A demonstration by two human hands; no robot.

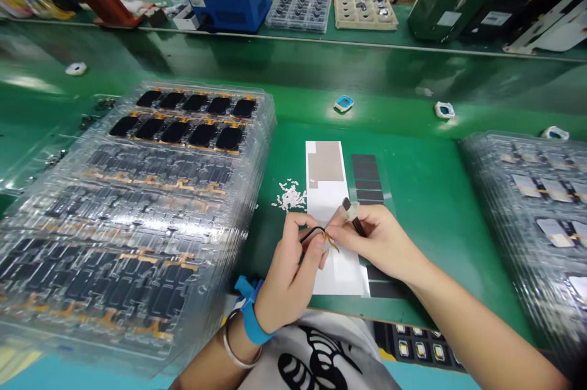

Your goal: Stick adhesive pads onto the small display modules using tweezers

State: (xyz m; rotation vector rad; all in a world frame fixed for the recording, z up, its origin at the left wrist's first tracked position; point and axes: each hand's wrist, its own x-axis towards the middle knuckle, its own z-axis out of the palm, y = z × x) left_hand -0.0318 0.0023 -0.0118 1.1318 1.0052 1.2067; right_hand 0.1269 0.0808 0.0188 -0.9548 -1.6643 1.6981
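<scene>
Close to my body, my left hand [296, 271] pinches a small dark screen module by its edges. An orange flex cable [332, 242] hangs from it. My right hand [378, 240] is closed around a slim black tool [357, 225] with a whitish wrap near its upper end; its kind does not show. The right fingertips meet the module and hide part of it. Under both hands lies a white sheet [326, 197] partly covered by a beige adhesive layer [329, 162]. Beside it is a strip of dark rectangular pieces [367, 176].
Small white scraps [291, 196] lie left of the sheet. Tall stacks of clear trays [183, 194] with black screens flank me at left, and another tray stack [541, 194] at right. Small white-rimmed frames [343, 103] sit farther back. A shelf holds a blue machine [233, 2].
</scene>
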